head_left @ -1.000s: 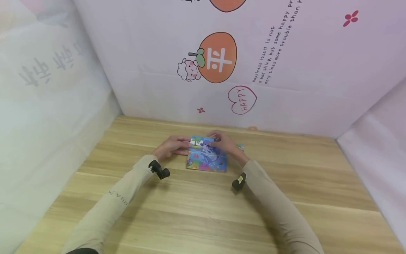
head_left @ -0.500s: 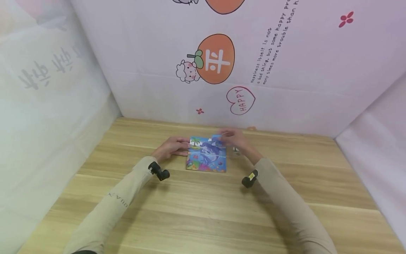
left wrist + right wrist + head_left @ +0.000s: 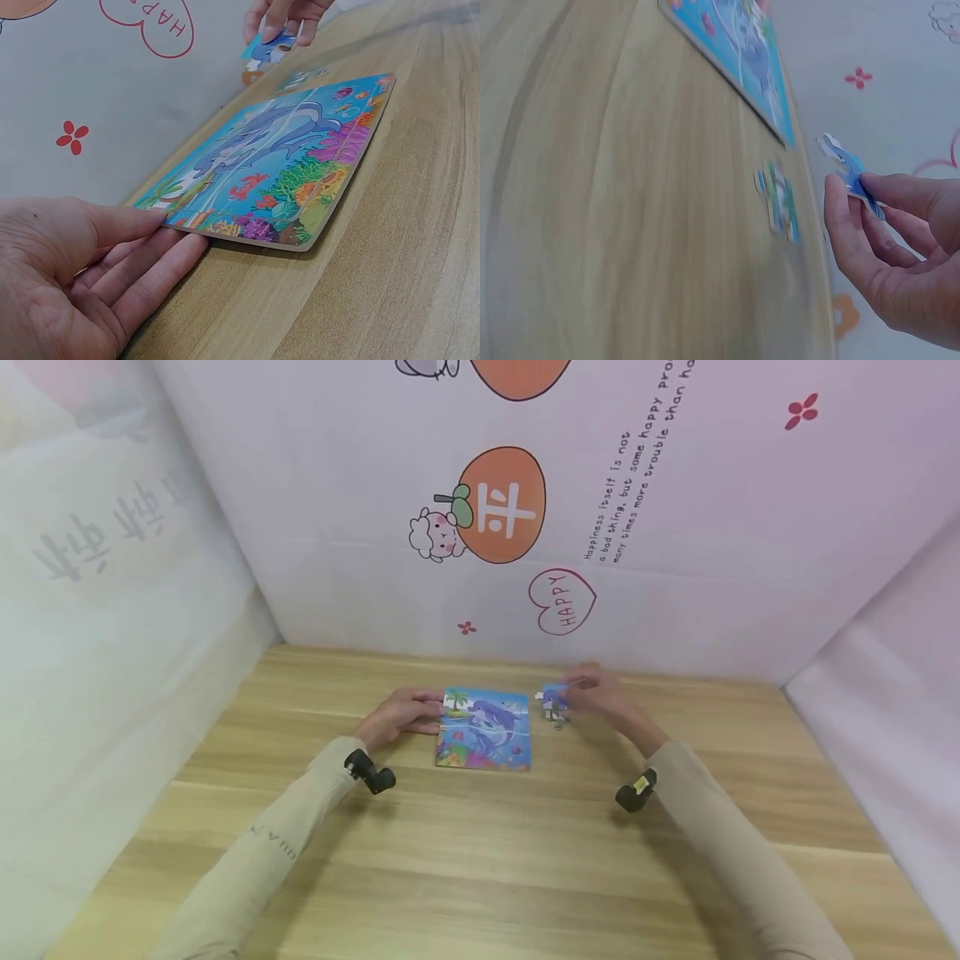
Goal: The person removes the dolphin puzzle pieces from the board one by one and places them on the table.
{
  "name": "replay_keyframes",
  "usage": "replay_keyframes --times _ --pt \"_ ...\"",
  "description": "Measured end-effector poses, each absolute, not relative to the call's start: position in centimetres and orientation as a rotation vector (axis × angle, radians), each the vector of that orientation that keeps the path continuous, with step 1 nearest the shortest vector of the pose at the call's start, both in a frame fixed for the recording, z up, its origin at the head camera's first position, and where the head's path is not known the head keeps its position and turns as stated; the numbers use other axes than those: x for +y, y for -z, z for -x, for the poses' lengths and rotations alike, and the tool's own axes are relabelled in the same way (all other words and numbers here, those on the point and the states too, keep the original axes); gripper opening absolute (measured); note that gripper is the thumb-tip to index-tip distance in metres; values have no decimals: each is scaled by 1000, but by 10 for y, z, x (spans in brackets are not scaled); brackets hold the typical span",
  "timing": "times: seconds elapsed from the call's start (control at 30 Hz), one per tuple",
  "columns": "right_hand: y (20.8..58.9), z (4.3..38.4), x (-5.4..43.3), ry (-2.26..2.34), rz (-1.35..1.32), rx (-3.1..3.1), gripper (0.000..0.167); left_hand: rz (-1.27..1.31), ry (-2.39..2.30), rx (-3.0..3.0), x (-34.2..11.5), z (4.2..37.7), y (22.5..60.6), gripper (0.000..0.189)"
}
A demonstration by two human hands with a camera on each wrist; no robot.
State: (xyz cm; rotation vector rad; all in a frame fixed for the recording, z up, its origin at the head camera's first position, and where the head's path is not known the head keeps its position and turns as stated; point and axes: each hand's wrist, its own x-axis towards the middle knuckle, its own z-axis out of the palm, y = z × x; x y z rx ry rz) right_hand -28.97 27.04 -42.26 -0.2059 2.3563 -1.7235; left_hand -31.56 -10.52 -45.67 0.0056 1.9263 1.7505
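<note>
A square dolphin jigsaw puzzle (image 3: 483, 739) lies flat on the table, with a palm tree at its upper left and coral along its near edge. My left hand (image 3: 407, 712) holds its left edge, thumb on top and fingers at the side and under, as the left wrist view shows. Beyond its right side, my right hand (image 3: 600, 689) pinches a blue puzzle piece (image 3: 855, 180) with part of a dolphin on it, raised above the table. A second puzzle piece (image 3: 780, 199), with green and white on it, lies on the table near the right hand.
The wooden table (image 3: 465, 860) meets a printed white back wall (image 3: 360, 568) just behind the puzzle. White side walls (image 3: 112, 635) stand at left and right. Each sleeve carries a small black wrist camera (image 3: 370, 772).
My right hand has lifted the blue piece from the puzzle's upper right and carried it right, off the puzzle. The left hand stays at the left edge. The head view shifts slightly.
</note>
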Motion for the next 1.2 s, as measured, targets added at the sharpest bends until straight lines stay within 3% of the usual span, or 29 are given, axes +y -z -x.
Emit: replay_keyframes --times 0.43,0.7,1.2 --pt "425 279 328 1603 158 2475 34 -5 -1749 1917 -105 316 461 53" --pt "438 270 327 1132 101 2810 25 0 -1759 1918 -105 317 460 52" --pt "445 276 329 1029 71 2837 28 -8 -1773 1901 -104 318 458 52"
